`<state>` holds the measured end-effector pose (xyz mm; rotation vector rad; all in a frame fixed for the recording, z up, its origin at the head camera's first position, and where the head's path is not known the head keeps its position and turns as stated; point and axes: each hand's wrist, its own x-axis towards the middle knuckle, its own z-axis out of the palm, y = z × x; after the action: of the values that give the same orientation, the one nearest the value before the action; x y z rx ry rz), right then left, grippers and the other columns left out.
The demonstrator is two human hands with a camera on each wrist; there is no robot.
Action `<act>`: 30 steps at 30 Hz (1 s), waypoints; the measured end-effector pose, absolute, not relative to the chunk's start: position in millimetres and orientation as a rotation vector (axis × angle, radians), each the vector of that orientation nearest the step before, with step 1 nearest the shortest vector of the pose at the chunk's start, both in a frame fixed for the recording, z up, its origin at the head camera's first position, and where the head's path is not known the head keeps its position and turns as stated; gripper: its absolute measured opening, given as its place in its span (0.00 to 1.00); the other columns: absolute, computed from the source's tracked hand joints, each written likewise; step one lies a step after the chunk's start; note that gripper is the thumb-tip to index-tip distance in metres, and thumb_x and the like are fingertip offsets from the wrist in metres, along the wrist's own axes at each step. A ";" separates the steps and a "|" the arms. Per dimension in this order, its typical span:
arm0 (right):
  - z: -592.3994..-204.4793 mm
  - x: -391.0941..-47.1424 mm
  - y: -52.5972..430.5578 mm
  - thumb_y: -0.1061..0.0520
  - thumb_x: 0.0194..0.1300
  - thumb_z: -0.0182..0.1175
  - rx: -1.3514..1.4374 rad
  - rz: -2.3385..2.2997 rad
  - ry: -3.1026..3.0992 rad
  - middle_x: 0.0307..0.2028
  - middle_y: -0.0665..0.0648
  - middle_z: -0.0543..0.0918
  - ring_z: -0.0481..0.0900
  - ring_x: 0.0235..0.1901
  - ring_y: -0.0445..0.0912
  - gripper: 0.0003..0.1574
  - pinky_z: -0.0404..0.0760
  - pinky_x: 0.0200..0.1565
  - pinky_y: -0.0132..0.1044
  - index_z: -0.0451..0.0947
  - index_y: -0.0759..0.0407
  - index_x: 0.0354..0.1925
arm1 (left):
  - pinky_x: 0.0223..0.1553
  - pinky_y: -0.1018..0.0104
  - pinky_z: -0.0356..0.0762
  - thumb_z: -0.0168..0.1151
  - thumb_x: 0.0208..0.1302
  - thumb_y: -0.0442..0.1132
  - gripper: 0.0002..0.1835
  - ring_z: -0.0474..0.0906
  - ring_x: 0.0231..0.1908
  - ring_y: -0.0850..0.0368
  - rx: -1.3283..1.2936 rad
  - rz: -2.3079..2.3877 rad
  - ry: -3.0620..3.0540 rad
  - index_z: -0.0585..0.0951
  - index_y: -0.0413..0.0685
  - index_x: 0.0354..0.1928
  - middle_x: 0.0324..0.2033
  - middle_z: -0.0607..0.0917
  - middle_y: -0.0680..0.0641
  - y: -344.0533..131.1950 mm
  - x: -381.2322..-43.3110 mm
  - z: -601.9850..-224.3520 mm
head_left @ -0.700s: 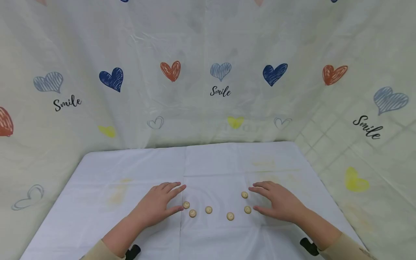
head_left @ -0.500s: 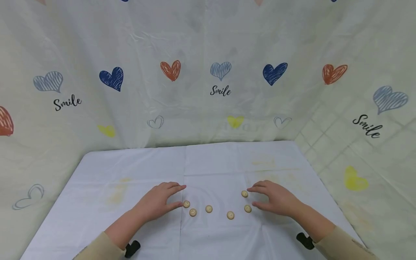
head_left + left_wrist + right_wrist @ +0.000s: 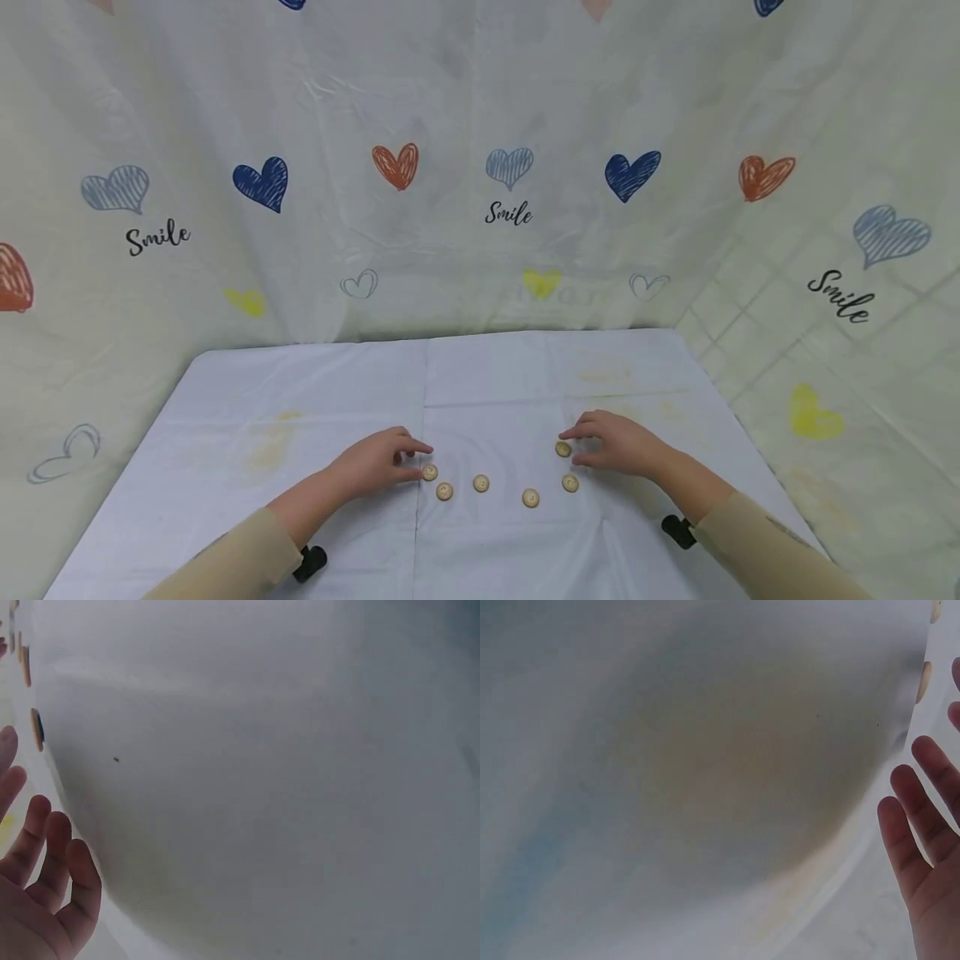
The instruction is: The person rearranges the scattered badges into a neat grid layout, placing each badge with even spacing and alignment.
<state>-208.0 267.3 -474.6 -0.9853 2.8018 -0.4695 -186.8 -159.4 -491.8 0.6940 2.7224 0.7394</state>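
Observation:
Several round tan buttons, wooden in look, lie on a white cloth-covered table (image 3: 360, 375). My left hand (image 3: 367, 467) is by the leftmost button (image 3: 430, 472), thumb tip at its edge and index finger stretched above it. In the left wrist view, relaxed fingers (image 3: 52, 855) show apart from a button (image 3: 37, 729). On the other side, my right hand (image 3: 618, 442) has thumb and index finger spread around the far right button (image 3: 563, 449). Its fingers (image 3: 907, 795) look loosely bent in the right wrist view, below a button (image 3: 924, 682). Neither hand visibly pinches anything.
Between the hands lie more buttons: one at left (image 3: 444, 492), one near the middle (image 3: 481, 483), another front button (image 3: 531, 497) and a right one (image 3: 570, 483). Behind the table hangs a heart-printed curtain (image 3: 442, 250). A black device (image 3: 311, 564) is at the left sleeve.
My right hand has moved left and slightly away, toward the far right button. The left hand has lowered its index finger nearer the leftmost button. The buttons stay in place.

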 end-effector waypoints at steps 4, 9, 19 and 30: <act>-479.7 -213.2 266.5 0.47 0.58 0.72 -1.003 -0.485 2.803 0.41 0.46 0.81 0.77 0.41 0.43 0.23 0.77 0.44 0.41 0.86 0.50 0.52 | 0.32 0.67 0.69 0.72 0.59 0.49 0.16 0.69 0.29 0.66 0.713 0.722 2.706 0.87 0.61 0.51 0.32 0.76 0.61 -155.6 -188.4 -496.3; -485.8 -218.6 265.2 0.45 0.57 0.73 -1.059 -0.440 2.815 0.39 0.43 0.80 0.76 0.39 0.39 0.23 0.77 0.44 0.38 0.87 0.49 0.51 | 0.30 0.68 0.68 0.72 0.59 0.49 0.14 0.68 0.28 0.66 0.721 0.696 2.712 0.88 0.62 0.48 0.30 0.74 0.62 -154.2 -188.1 -500.3; -490.0 -224.3 261.5 0.46 0.58 0.73 -1.041 -0.451 2.796 0.37 0.43 0.77 0.72 0.36 0.38 0.20 0.74 0.41 0.36 0.87 0.48 0.49 | 0.29 0.68 0.67 0.73 0.58 0.49 0.12 0.67 0.27 0.68 0.719 0.694 2.744 0.89 0.65 0.46 0.29 0.73 0.63 -153.9 -186.5 -500.6; -496.0 -229.1 263.5 0.45 0.57 0.73 -1.152 -0.419 2.826 0.35 0.40 0.75 0.70 0.34 0.34 0.15 0.74 0.39 0.34 0.89 0.47 0.43 | 0.29 0.69 0.67 0.72 0.59 0.50 0.13 0.67 0.27 0.70 0.785 0.656 2.763 0.89 0.66 0.46 0.32 0.74 0.64 -156.8 -187.8 -504.8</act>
<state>-229.1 263.5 -496.0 -1.1516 2.8262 -0.4190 -187.8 -156.8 -504.8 0.7851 2.7628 0.6564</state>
